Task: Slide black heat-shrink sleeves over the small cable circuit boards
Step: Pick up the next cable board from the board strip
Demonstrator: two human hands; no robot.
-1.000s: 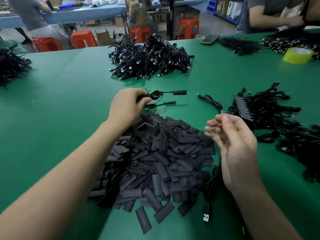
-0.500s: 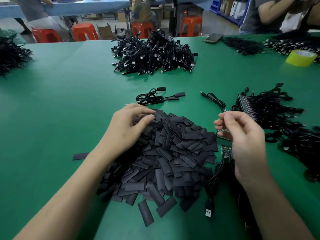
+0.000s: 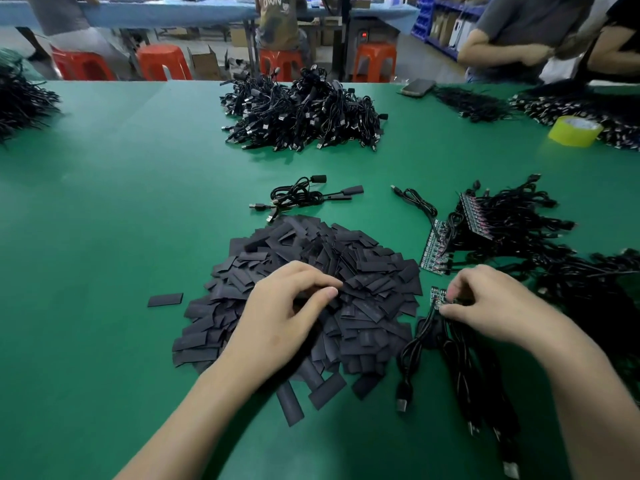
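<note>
A heap of flat black heat-shrink sleeves lies on the green table. My left hand rests on the heap with fingers curled, thumb and forefinger closing on a sleeve. My right hand pinches a small green circuit board with black cables trailing from it toward me. To the right lie more boards joined to a tangle of unsleeved cables. Two sleeved cables lie beyond the heap.
A big pile of finished cables sits at the table's far middle. A yellow tape roll, a phone and more cable piles are far right; another pile far left. People and red stools stand behind.
My left hand let go of the sleeved cable beyond the heap and came back onto the sleeves. My right hand dropped to the table and took a circuit board.
</note>
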